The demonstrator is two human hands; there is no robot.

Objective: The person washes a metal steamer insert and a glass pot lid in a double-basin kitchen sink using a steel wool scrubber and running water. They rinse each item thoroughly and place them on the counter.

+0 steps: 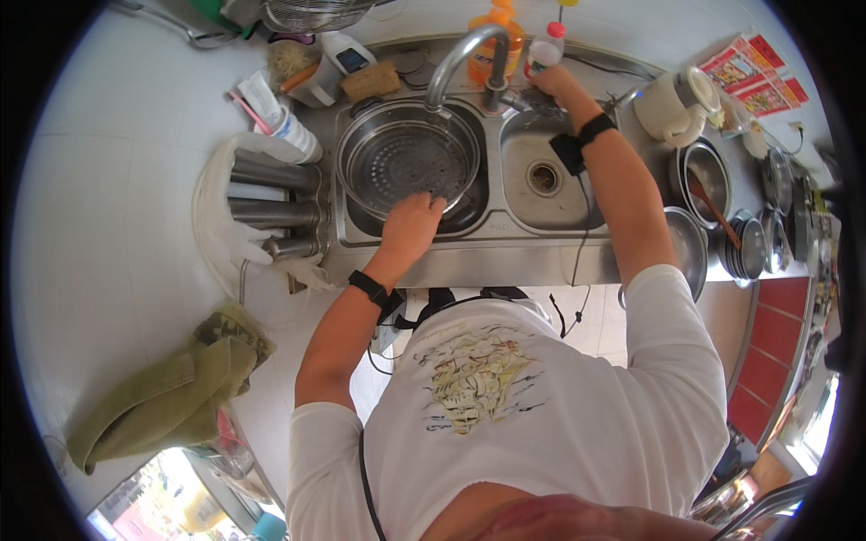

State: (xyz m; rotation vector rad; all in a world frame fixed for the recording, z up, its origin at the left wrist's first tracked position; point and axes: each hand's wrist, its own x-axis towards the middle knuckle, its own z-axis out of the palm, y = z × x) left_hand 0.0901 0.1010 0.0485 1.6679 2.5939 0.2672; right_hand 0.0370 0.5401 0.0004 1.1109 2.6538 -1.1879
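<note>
My left hand (414,226) grips the near rim of a round metal steamer pan (399,166) with a perforated bottom. The pan sits slightly tilted in the left basin of a double stainless-steel sink (495,203). Another dark, rounded vessel (467,215) shows partly beneath it. Over the pan curves the spout of a chrome faucet (467,44). My right hand (558,86) is at the ledge behind the right basin, close to a red-capped plastic bottle (544,51). A dark, shiny tangled item (541,101) lies just below that hand. The fingertips are hidden, so any hold is unclear.
An orange detergent bottle (482,57) stands behind the faucet. To the left are a sponge (371,82) and a white mug (318,84). On the right counter stand a white electric kettle (676,105), metal bowls (707,179) and a wooden spoon (714,206). A cable (583,230) hangs from my right wrist.
</note>
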